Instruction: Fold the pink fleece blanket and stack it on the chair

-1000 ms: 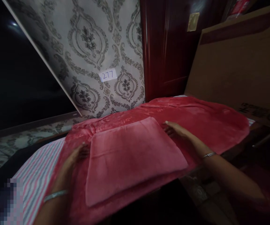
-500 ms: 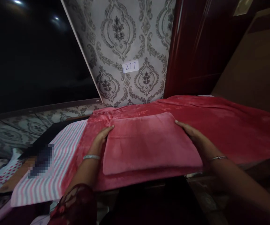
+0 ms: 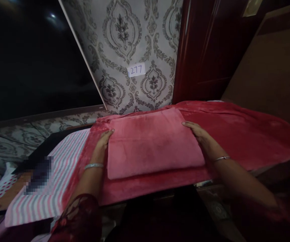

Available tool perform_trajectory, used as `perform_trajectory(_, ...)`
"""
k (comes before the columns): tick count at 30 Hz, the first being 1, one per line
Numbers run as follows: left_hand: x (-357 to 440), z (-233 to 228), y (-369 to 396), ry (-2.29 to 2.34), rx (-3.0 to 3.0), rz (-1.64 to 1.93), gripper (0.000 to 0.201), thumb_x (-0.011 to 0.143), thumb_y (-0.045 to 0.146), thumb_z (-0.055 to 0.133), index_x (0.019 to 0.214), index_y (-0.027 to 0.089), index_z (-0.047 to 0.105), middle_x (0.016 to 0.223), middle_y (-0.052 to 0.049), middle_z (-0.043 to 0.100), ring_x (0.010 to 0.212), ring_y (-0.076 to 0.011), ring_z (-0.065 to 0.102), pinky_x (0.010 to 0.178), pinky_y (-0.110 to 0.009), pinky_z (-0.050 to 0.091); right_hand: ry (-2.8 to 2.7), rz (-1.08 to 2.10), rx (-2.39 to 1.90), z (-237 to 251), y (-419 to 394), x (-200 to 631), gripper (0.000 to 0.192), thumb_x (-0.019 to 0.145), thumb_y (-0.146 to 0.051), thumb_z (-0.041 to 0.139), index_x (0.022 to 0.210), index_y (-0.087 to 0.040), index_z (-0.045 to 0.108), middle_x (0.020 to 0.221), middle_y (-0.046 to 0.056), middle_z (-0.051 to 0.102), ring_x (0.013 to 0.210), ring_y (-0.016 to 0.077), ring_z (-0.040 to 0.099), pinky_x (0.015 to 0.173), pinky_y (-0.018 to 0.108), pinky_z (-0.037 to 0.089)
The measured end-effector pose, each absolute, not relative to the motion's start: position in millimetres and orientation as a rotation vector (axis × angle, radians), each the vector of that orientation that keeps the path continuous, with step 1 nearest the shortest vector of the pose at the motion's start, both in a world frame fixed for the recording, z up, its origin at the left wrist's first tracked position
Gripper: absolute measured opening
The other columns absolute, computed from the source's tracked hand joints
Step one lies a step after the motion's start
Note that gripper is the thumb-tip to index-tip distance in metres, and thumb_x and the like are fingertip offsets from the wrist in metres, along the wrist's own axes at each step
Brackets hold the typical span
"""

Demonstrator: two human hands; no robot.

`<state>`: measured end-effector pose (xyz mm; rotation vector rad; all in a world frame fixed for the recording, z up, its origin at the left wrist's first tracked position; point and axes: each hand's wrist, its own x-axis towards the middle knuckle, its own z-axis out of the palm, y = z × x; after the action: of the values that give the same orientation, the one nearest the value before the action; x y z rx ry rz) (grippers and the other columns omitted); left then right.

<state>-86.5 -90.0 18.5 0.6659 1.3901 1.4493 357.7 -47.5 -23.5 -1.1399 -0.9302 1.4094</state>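
Folded pink towel [image 3: 152,143], lying flat on a red blanket [image 3: 235,134] spread over the surface, just below the patterned wallpaper panel [image 3: 124,50] with its "277" label [image 3: 136,70]. Left hand [image 3: 101,145] flat against the towel's left edge, fingers extended, not clenched. Right hand [image 3: 201,137] flat against the right edge, fingertips near the far corner, likewise open. Silver bangle on each wrist. Striped pink-and-white cloth [image 3: 49,178] just left of the blanket. Dark red door [image 3: 202,50] behind.

A thin silver bangle on each wrist, the left arm in a dark red, seemingly lacy sleeve [image 3: 80,218].
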Motion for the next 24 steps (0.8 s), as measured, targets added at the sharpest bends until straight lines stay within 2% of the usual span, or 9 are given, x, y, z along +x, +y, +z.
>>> perform_trajectory(3, -86, 11, -92, 1.396, 0.647, 1.340, 0.022, 0.083, 0.023, 0.070, 0.102, 0.013, 0.071, 0.080, -0.009, 0.077, 0.087, -0.0278, 0.075, 0.080, -0.039, 0.063, -0.915, 1.419, -1.308, -35, -50, 356, 0.008, 0.078, -0.026, 0.070, 0.082, -0.019, 0.072, 0.073, 0.003, 0.073, 0.063, 0.0182, 0.064, 0.074, 0.034, 0.057)
perform_trajectory(6, -94, 8, -106, 1.325, 0.651, 1.262, 0.031, 0.091, 0.037, 0.060, 0.109, 0.014, 0.070, 0.088, -0.010, 0.078, 0.090, -0.0287, 0.075, 0.081, -0.043, 0.062, -0.929, 1.495, -1.306, -45, -62, 363, 0.022, 0.086, -0.038, 0.063, 0.091, -0.019, 0.074, 0.082, 0.006, 0.075, 0.070, 0.0213, 0.067, 0.078, 0.038, 0.058)
perform_trajectory(8, -102, 8, -120, 1.259, 0.682, 1.224, 0.038, 0.092, 0.043, 0.059, 0.118, 0.018, 0.068, 0.097, -0.010, 0.078, 0.095, -0.0290, 0.074, 0.081, -0.044, 0.062, -0.927, 1.544, -1.263, -48, -71, 369, 0.032, 0.090, -0.045, 0.059, 0.106, -0.022, 0.073, 0.097, 0.008, 0.076, 0.080, 0.0241, 0.070, 0.078, 0.041, 0.059)
perform_trajectory(11, -108, 1, -138, 1.206, 0.763, 1.215, 0.056, 0.082, 0.039, 0.073, 0.135, 0.028, 0.059, 0.116, -0.010, 0.074, 0.104, -0.0287, 0.072, 0.087, -0.043, 0.060, -0.923, 1.513, -1.188, -51, -81, 373, 0.045, 0.086, -0.043, 0.066, 0.130, -0.033, 0.062, 0.127, 0.003, 0.068, 0.105, 0.0234, 0.068, 0.086, 0.039, 0.058)
perform_trajectory(14, -102, -11, -148, 1.236, 0.863, 1.245, 0.090, 0.070, 0.029, 0.085, 0.149, 0.037, 0.043, 0.139, -0.009, 0.063, 0.118, -0.0287, 0.066, 0.098, -0.042, 0.056, -1.030, 1.427, -1.164, -56, -83, 370, 0.075, 0.076, -0.041, 0.077, 0.144, -0.037, 0.049, 0.147, 0.001, 0.053, 0.125, 0.0255, 0.059, 0.099, 0.042, 0.053)
perform_trajectory(16, -96, -21, -149, 1.232, 0.973, 1.279, 0.104, 0.066, 0.030, 0.087, 0.154, 0.039, 0.033, 0.155, -0.007, 0.047, 0.131, -0.0299, 0.056, 0.105, -0.041, 0.051, -1.176, 1.342, -1.145, -62, -81, 367, 0.090, 0.069, -0.045, 0.082, 0.150, -0.035, 0.043, 0.156, 0.002, 0.043, 0.137, 0.0285, 0.048, 0.109, 0.044, 0.045)
perform_trajectory(20, -91, -35, -147, 1.208, 1.221, 1.348, 0.107, 0.068, 0.041, 0.084, 0.158, 0.034, 0.027, 0.168, -0.003, 0.017, 0.150, -0.0311, 0.028, 0.115, -0.037, 0.040, -1.412, 1.185, -1.119, -75, -76, 367, 0.104, 0.065, -0.056, 0.081, 0.155, -0.030, 0.037, 0.164, 0.001, 0.027, 0.151, 0.0285, 0.023, 0.122, 0.041, 0.025)
perform_trajectory(22, -91, -36, -148, 1.201, 1.268, 1.357, 0.104, 0.069, 0.043, 0.083, 0.158, 0.033, 0.028, 0.168, -0.002, 0.017, 0.151, -0.0308, 0.025, 0.116, -0.037, 0.038, -1.437, 1.152, -1.124, -81, -76, 368, 0.103, 0.069, -0.061, 0.077, 0.157, -0.030, 0.033, 0.164, 0.001, 0.027, 0.151, 0.0288, 0.022, 0.122, 0.041, 0.026)
perform_trajectory(24, -90, -36, -151, 1.177, 1.251, 1.361, 0.103, 0.069, 0.043, 0.082, 0.157, 0.033, 0.030, 0.167, -0.003, 0.023, 0.149, -0.0309, 0.030, 0.116, -0.037, 0.039, -1.432, 1.140, -1.128, -84, -77, 370, 0.100, 0.072, -0.063, 0.074, 0.158, -0.030, 0.033, 0.162, 0.001, 0.031, 0.149, 0.0298, 0.028, 0.120, 0.042, 0.031)
